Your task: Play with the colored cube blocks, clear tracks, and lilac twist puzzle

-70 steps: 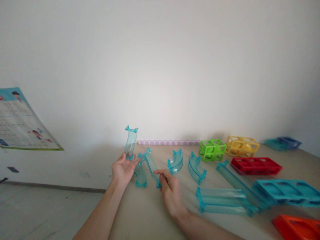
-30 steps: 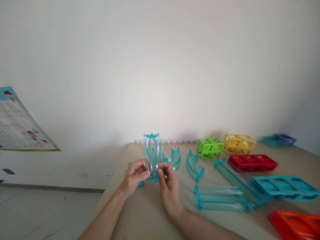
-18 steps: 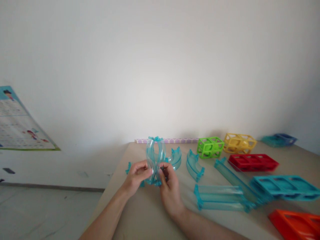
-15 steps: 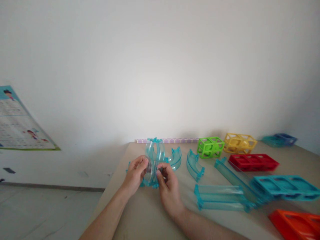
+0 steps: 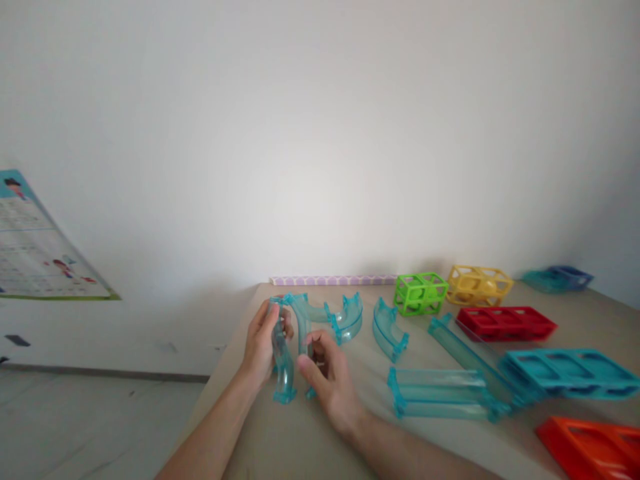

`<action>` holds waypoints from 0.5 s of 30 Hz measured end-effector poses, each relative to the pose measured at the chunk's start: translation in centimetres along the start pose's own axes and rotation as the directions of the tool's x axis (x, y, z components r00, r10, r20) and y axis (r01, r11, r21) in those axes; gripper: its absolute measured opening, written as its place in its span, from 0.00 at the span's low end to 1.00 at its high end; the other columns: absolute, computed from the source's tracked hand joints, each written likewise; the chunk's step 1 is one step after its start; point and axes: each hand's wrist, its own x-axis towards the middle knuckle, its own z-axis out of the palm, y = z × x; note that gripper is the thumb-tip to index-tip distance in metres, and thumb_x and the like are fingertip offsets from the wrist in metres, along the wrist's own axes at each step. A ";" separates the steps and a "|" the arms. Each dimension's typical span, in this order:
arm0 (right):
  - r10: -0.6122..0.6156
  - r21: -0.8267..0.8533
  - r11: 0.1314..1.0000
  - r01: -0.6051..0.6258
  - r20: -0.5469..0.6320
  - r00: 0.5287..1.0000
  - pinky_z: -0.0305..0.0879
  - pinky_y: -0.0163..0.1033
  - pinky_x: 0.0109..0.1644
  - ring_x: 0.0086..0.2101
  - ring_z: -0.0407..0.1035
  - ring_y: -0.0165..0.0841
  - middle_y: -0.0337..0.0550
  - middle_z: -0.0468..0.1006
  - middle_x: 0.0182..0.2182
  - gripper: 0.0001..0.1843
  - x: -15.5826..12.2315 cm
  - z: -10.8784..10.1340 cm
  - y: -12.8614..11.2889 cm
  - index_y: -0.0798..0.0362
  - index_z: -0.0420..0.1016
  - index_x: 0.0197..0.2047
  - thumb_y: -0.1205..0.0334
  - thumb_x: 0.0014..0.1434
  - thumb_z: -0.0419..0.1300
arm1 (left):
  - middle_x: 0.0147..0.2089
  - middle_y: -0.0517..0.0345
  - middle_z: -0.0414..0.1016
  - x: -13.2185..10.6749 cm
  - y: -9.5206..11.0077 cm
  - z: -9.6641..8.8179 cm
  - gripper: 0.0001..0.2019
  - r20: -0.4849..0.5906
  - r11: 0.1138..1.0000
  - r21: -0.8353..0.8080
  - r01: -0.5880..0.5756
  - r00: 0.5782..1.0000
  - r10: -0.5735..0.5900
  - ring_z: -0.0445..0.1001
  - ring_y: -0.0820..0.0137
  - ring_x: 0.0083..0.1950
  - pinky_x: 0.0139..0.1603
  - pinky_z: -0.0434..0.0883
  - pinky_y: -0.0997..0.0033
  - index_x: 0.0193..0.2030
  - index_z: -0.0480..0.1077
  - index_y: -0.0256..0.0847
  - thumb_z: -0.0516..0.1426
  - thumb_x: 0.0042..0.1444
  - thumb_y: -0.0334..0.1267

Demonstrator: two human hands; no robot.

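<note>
At the left end of the bench (image 5: pixel 300 447), the left hand's (image 5: pixel 261 341) fingers grip a wavy blue track (image 5: pixel 285 370); the right hand's (image 5: pixel 331 377) hold a second track (image 5: pixel 303 320), far ends seemingly touching, though blurred.

Left hand (image 5: pixel 259 347) and right hand (image 5: pixel 332 380) close together

The left holds a wavy clear-blue track (image 5: pixel 285 372); the right grips a bent track (image 5: pixel 301 323) just beside it. To the right on the table (image 5: pixel 295 447) lie a crescent track (image 5: pixel 387 333), a red frame (image 5: pixel 506 325) and, nearer, an orange frame (image 5: pixel 580 450).
</note>
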 end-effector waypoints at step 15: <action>-0.383 -0.364 0.844 0.393 0.104 0.918 0.61 0.45 0.51 0.45 0.65 0.38 0.44 0.73 0.46 0.24 -0.4 0.0 -1.1 0.46 0.66 0.55 0.72 0.56 0.56 | 0.24 0.60 0.68 1.3 1.7 -2.5 0.11 0.192 0.858 -0.285 0.426 0.903 -0.385 0.59 0.79 0.16 0.14 0.60 0.79 0.37 0.70 0.37 0.54 0.59 0.43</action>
